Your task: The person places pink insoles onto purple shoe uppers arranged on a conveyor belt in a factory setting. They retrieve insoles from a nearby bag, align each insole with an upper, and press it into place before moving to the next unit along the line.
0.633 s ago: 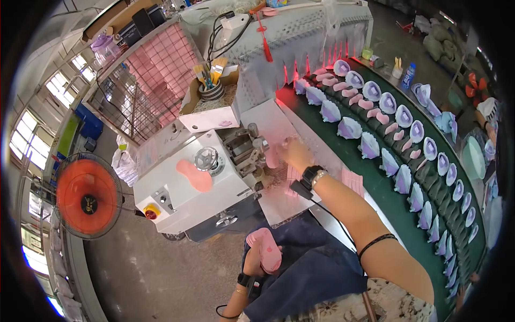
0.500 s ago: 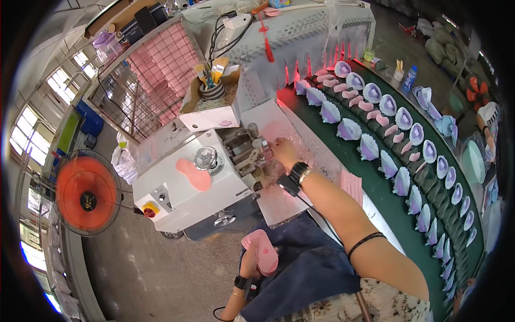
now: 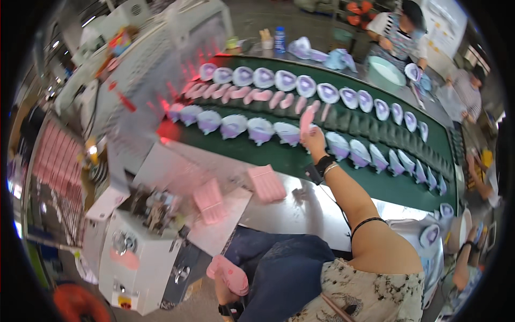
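While the left hand (image 3: pixel 228 284) at six o'clock grips a pink sole piece (image 3: pixel 232 275) low beside the lap, the right hand (image 3: pixel 313 140), at one o'clock, closes on another pink insole (image 3: pixel 306 119) over the green conveyor (image 3: pixel 279 155). Placing looks underway; setting it down likely calls for aiming between the lilac shoe uppers (image 3: pixel 261 130).

A long dark-green conveyor belt (image 3: pixel 279 155) carries rows of pale lilac shoe uppers (image 3: pixel 260 130). Two pink sole stacks (image 3: pixel 266 182) lie on the steel table (image 3: pixel 289 212) beside a white sewing machine (image 3: pixel 137 252). Co-workers (image 3: pixel 399 29) stand beyond.
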The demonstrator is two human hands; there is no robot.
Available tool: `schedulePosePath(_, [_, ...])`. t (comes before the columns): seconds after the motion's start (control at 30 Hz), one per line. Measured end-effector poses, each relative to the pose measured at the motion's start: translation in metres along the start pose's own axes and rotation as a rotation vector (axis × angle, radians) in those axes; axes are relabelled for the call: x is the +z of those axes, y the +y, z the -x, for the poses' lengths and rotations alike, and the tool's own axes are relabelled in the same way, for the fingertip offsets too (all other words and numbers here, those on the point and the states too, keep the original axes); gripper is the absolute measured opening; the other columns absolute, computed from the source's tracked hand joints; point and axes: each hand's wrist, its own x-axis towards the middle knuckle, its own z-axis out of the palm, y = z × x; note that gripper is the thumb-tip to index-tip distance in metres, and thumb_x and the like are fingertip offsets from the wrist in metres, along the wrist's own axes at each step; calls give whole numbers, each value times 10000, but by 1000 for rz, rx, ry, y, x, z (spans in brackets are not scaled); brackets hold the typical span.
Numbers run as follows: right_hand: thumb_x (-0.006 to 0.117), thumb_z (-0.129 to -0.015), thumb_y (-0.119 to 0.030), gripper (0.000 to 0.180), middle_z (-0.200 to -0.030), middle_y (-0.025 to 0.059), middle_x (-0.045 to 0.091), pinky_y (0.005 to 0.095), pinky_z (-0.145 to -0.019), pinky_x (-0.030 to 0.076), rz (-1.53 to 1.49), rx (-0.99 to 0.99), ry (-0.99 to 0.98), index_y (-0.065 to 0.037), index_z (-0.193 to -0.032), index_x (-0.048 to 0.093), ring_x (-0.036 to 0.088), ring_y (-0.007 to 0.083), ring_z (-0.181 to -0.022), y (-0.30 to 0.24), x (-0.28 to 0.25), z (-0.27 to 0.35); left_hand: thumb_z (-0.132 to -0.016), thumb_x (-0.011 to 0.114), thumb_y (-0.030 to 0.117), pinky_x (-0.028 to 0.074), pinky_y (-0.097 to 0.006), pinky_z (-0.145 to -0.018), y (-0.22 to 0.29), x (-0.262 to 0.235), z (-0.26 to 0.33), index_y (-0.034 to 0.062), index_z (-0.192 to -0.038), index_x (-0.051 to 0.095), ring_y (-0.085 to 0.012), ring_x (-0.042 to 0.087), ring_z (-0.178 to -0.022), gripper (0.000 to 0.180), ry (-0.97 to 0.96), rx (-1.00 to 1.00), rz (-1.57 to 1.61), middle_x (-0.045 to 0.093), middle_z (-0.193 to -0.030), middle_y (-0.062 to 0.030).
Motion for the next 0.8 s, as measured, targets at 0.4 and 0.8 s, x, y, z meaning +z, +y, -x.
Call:
schedulePosePath(0.4, [622,-736,-191,293,-885,176,686,371,-745,508,449,-314,536,-8,-961,660,672,296,-833,27,-115,-99,-844,542,308,510,-368,-770,11,48,3,63,-1119,515,-238,626,-869,369,-127,-119,17,609,-957,-92])
schedulePosePath(0.8, [552,-906,-350,329,-788,167,626,382,-636,469,308,-477,-1345,-27,-888,615,611,292,-688,-117,80,337,-921,535,264,507,-313,-718,28,73,16,-19,-1105,603,-207,640,-847,344,242,408,-465,664,-939,-92])
